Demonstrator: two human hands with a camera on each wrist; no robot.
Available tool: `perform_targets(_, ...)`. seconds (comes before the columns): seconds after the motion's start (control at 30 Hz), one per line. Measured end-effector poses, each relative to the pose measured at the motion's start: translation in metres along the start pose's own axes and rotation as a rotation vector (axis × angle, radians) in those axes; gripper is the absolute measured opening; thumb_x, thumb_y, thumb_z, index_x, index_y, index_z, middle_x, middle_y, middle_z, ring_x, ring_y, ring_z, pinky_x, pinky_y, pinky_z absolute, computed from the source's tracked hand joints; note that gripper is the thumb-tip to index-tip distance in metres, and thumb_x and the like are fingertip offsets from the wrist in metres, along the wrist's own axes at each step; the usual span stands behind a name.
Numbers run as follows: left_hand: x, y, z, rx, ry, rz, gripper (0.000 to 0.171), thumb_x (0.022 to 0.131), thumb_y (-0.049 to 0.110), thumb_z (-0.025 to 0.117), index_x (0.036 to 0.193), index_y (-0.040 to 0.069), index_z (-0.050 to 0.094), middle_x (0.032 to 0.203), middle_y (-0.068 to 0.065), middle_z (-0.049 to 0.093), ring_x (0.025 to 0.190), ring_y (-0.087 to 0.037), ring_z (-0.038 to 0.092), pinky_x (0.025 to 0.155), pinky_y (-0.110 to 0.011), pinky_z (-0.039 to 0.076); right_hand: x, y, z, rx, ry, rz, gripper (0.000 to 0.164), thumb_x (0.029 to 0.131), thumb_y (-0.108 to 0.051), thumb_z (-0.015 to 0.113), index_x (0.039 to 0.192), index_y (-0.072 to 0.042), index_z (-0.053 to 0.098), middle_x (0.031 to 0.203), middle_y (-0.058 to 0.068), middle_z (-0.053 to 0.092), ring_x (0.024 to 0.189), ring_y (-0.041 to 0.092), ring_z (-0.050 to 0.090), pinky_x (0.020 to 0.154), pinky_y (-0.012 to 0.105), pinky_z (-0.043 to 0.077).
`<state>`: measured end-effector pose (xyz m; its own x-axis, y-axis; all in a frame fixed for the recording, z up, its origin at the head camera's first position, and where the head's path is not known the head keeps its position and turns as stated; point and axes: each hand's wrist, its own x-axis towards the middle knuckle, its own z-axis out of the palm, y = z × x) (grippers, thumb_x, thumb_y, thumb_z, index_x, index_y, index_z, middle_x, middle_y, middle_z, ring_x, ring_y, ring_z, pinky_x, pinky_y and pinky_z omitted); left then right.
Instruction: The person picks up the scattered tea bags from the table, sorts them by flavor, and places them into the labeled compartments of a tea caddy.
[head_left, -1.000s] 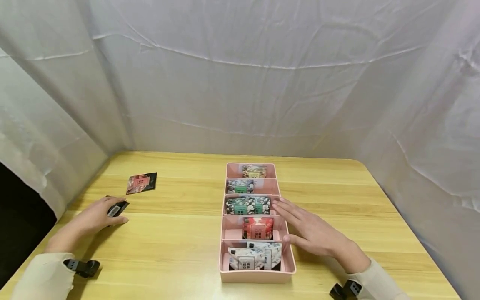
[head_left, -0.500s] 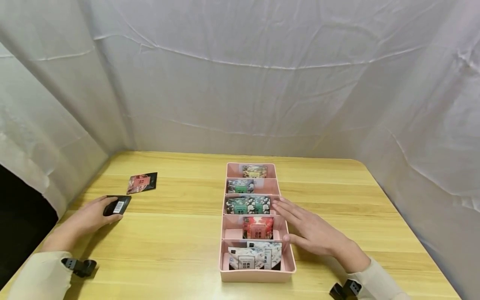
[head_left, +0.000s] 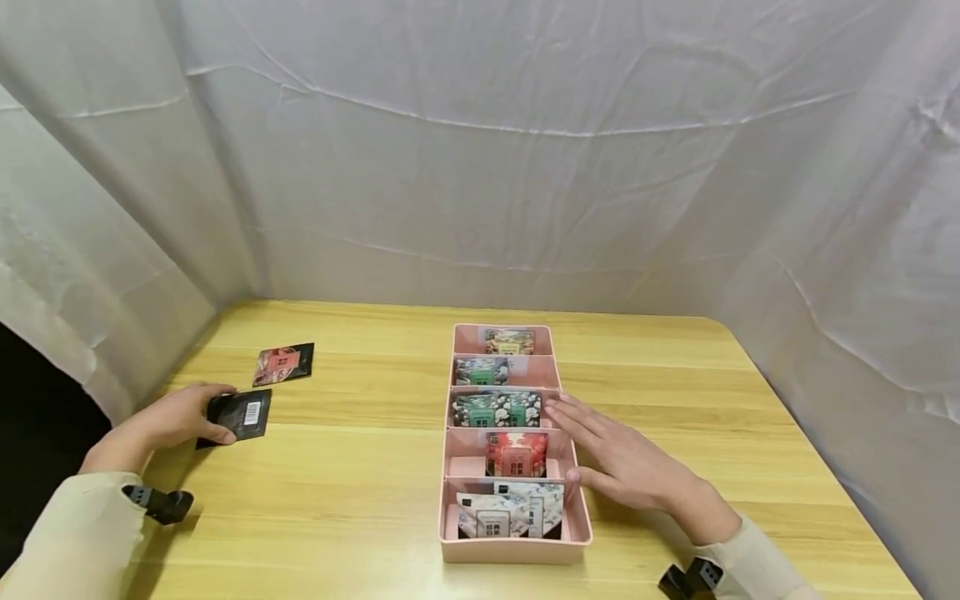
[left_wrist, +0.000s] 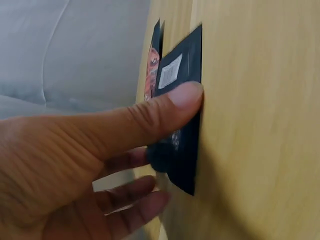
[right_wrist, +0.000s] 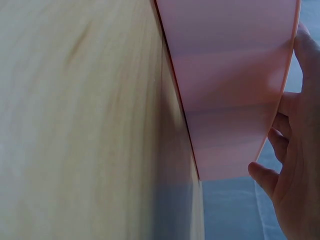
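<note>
So the big wooden table (head_left: 360,483) fills most of the view, with white sheeting hung all around it. Sitting on it toward the right is a long pink organizer tray (head_left: 514,550) split into five compartments, each already holding printed sachets: yellowish ones at the far end, then green, more green, a red one, and pale blue-grey ones nearest the person. The right hand (head_left: 626,467) lies flat with straight fingers against the tray's right wall, looks like it's just steadying it. Over on the left, the left hand (head_left: 161,423) pinches a black sachet (head_left: 242,414), barcode side up, thumb on top and fingers underneath, its far edge touching or barely off the table. Another sachet with a red print (head_left: 282,365) lies loose just beyond it. My read: this is the pick-up step of sorting sachets into the tray. The next move probably calls for flipping the black one to see its print, then carrying it across to the matching compartment.
</note>
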<state>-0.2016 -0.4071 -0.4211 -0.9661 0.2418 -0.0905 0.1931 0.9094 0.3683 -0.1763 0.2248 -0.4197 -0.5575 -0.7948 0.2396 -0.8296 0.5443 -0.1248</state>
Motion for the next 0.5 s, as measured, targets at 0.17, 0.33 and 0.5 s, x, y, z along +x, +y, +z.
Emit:
perform_targets(0.17, 0.000, 0.005, 0.001, 0.038, 0.040, -0.051, 0.088, 0.065, 0.042, 0.088, 0.124, -0.013, 0.053, 0.115, -0.041, 0.047, 0.101, -0.054, 0.045, 0.083, -0.065, 0.040, 0.001, 0.000, 0.000, 0.009, 0.008, -0.004, 0.073, 0.099, -0.043, 0.052, 0.156, -0.009, 0.023, 0.161, 0.010, 0.020, 0.147, 0.026, 0.019, 0.118, 0.032, 0.015)
perform_targets(0.33, 0.004, 0.012, 0.000, 0.012, 0.121, 0.030, 0.062, 0.070, 0.032, 0.087, 0.108, -0.009, 0.059, 0.100, -0.024, 0.061, 0.087, -0.036, 0.053, 0.075, -0.051, 0.044, 0.001, 0.000, -0.001, 0.006, -0.016, 0.013, 0.075, 0.097, -0.041, 0.056, 0.157, -0.010, 0.022, 0.162, 0.010, 0.019, 0.147, 0.026, 0.018, 0.115, 0.042, 0.024)
perform_targets(0.5, 0.007, 0.023, -0.004, -0.017, 0.166, 0.081, 0.037, 0.077, 0.018, 0.083, 0.100, -0.002, 0.061, 0.091, -0.014, 0.067, 0.076, -0.022, 0.055, 0.065, -0.040, 0.045, 0.001, -0.002, -0.002, 0.005, -0.021, 0.016, 0.077, 0.095, -0.037, 0.060, 0.157, -0.010, 0.022, 0.162, 0.010, 0.019, 0.147, 0.027, 0.018, 0.112, 0.050, 0.029)
